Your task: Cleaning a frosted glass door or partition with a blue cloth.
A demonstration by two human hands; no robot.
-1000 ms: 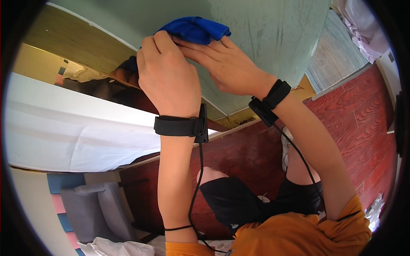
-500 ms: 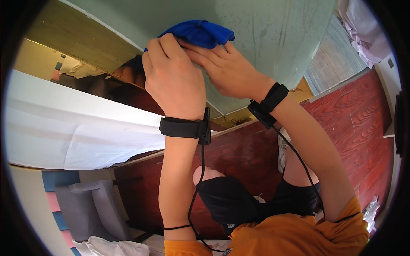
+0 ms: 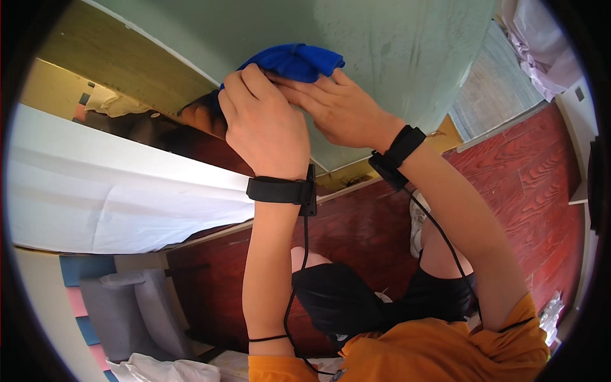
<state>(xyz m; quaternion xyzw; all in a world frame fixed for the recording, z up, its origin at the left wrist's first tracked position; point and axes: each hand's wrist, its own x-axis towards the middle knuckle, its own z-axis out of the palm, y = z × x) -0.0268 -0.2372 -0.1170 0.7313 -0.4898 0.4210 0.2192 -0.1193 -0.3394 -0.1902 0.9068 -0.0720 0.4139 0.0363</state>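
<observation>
Head view: both hands (image 3: 299, 121) have slid the blue cloth (image 3: 294, 62) slightly higher.

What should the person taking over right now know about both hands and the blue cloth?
Left hand: grip closed on the blue cloth, knuckles toward the camera.
Right hand: fingers flat on the cloth's lower edge, pressing it to the pale green surface.
Cloth: bunched, high on that surface, near its wooden edge.
Done: cloth in contact with the surface.
Left: cannot tell how much of the surface has been covered; no clear streaks visible.
</observation>
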